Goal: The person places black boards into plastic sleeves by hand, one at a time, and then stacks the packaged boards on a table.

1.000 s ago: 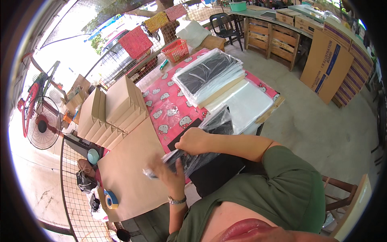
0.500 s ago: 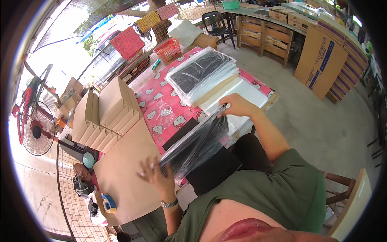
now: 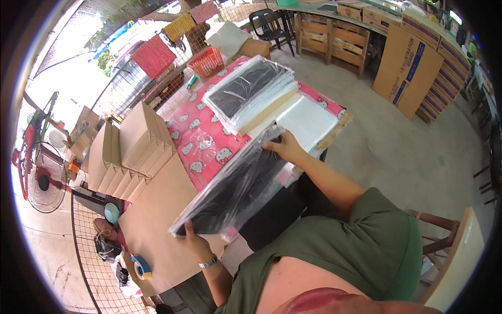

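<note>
A black sheet in a clear plastic sleeve (image 3: 235,180) slants across the near side of the table, above my lap. My left hand (image 3: 194,243) grips its lower left end, thumb on top. At the upper right end, my right hand (image 3: 286,147) is closed on the edge of the plastic. Beyond it lies a stack of black sheets in clear sleeves (image 3: 251,89), with a pile of clear plastic sleeves (image 3: 308,119) to its right, close to my right hand. Pink patterned cloth (image 3: 183,135) covers the table.
Folded brown cardboard pieces (image 3: 144,138) stand stacked at the left, behind a flat brown sheet (image 3: 157,225) bearing a blue tape roll (image 3: 140,266). A red basket (image 3: 205,63) sits at the far edge. Large cartons (image 3: 407,76) lean at the far right; a fan (image 3: 44,180) stands far left.
My left hand has gone from spread fingers to gripping the sleeve's lower end. The sleeve looks flatter and straighter, and is raised a little. The whole view has shifted slightly.
</note>
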`<state>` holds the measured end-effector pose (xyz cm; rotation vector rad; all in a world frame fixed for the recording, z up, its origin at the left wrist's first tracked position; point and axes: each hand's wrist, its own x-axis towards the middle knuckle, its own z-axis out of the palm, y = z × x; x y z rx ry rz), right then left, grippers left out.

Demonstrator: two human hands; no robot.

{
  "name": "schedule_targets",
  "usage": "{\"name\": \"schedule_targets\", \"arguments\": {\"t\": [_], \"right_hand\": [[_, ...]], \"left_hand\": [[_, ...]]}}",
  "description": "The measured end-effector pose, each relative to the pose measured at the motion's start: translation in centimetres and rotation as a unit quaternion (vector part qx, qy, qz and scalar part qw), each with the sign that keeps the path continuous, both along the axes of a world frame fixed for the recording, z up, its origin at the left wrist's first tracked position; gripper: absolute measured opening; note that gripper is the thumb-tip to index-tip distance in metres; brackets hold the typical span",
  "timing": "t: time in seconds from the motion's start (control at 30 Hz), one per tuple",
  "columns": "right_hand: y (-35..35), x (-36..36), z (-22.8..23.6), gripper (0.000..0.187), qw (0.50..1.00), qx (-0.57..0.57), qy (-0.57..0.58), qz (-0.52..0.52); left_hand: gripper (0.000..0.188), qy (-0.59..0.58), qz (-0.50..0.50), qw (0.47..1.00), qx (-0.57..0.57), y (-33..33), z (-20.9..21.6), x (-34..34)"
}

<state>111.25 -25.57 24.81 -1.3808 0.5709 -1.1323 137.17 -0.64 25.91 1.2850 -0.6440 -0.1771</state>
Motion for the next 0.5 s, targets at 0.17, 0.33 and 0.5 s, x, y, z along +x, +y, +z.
{"name": "schedule_targets", "arguments": {"t": [0.17, 0.33, 0.5], "right_hand": [[-0.1, 0.2, -0.5, 0.038, 0.999, 0.010, -0.033, 0.009], [-0.9, 0.1, -5.6, 0.036, 0.996, 0.076, -0.011, 0.032], [-1.8, -0.8, -4.1, 0.037, 0.997, 0.059, 0.006, 0.057]], "left_hand": [[0.024, 0.007, -0.014, 1.000, 0.012, -0.4, -0.9, 1.3], [0.036, 0.033, -0.015, 0.998, 0.042, -0.2, -4.7, 2.5], [0.058, -0.185, 0.045, 0.981, 0.023, -0.8, 2.1, -0.3]]}}
